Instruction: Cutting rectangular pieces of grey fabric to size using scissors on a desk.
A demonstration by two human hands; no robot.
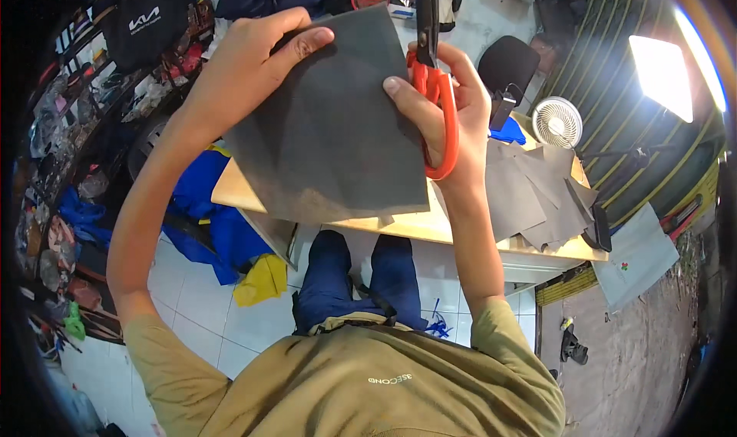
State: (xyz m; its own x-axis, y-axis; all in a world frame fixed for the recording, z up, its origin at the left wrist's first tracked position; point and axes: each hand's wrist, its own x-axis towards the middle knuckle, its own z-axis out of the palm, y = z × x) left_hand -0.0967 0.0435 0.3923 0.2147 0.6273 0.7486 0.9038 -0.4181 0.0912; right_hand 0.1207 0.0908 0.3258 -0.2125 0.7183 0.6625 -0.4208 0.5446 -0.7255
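A stiff-looking dark grey sheet (330,130) is held up in front of me, above the wooden table. My left hand (265,57) grips its upper left edge, thumb on the near face and the other fingers behind it. My right hand (457,118) is closed around a pair of scissors (445,130) with orange handles and black blades pointing up and away. The right thumb also presses on the sheet's right edge, and the scissors sit beside that edge. Whether the blades are fully closed is hard to make out.
Several grey cut pieces (530,191) lie overlapping on the table (414,226) at right, with a white fan (557,122) behind them. Blue cloth (223,230) and yellow cloth (262,280) hang low at left. Crowded shelves (84,153) line the left side. A bright lamp (660,76) stands at right.
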